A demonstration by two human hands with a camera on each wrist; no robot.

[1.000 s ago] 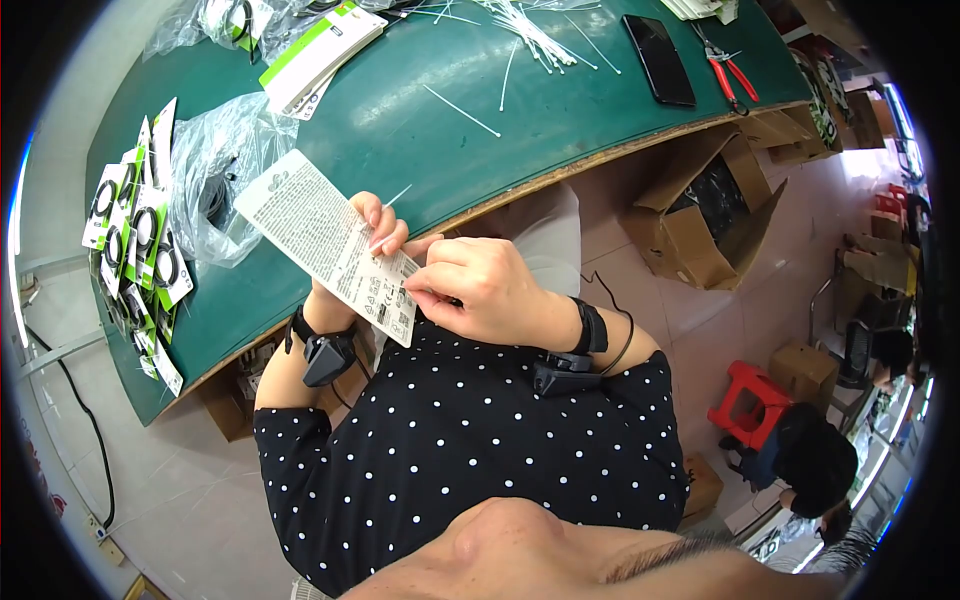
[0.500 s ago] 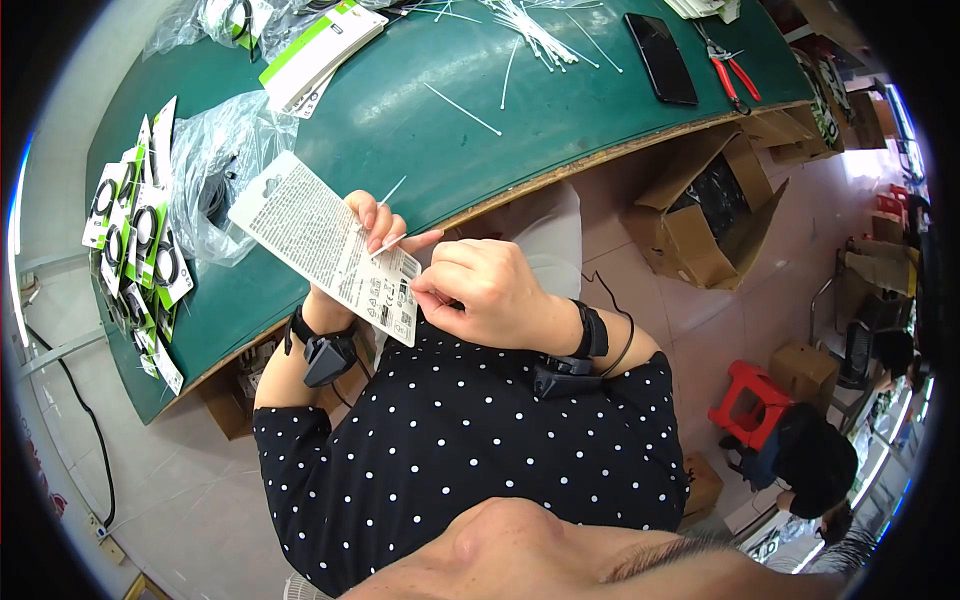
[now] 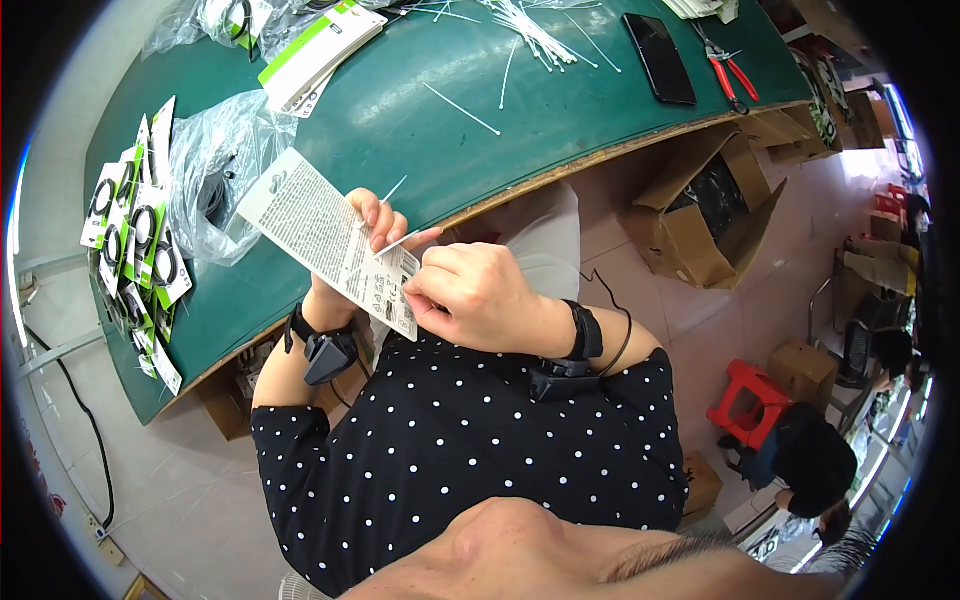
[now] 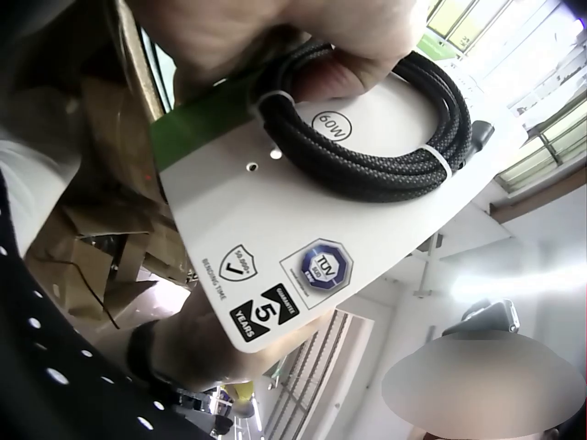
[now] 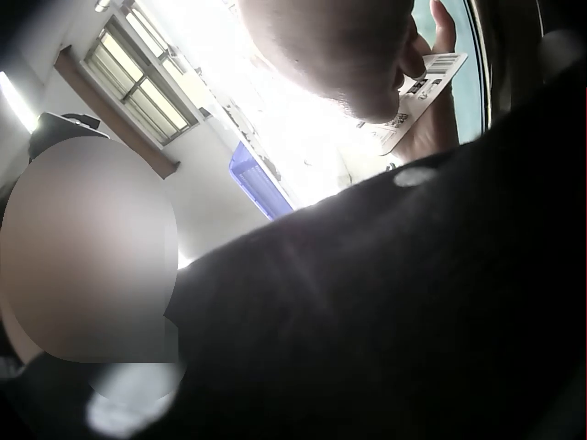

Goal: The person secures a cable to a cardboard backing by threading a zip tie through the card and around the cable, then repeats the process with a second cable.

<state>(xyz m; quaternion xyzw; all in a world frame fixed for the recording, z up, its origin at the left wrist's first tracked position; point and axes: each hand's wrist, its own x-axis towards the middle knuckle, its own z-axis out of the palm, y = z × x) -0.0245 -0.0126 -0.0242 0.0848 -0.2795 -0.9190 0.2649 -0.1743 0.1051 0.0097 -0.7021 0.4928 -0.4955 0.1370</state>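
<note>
In the head view my left hand (image 3: 376,218) grips a white retail card (image 3: 305,210), its printed back facing up. A coiled black braided cable (image 4: 367,179) is on the card's front in the left wrist view, bound with thin white ties, with a left finger inside the coil. A white cable tie (image 3: 396,244) sticks out from the card's back beside the left fingers. My right hand (image 3: 470,290) has its fingers curled and its fingertips together at the card's lower back; whether they pinch anything thin I cannot tell.
Packed cable cards (image 3: 145,230) are heaped at the green table's (image 3: 400,140) left end, next to a plastic bag (image 3: 235,150). Farther back are stacked cards (image 3: 320,55), loose cable ties (image 3: 535,35), a phone (image 3: 658,60) and red-handled pliers (image 3: 730,75). An open carton (image 3: 690,240) stands on the floor.
The card has shifted and tilted slightly in the left hand. The right hand has made small moves near its lower end. Things on the table have stayed in place.
</note>
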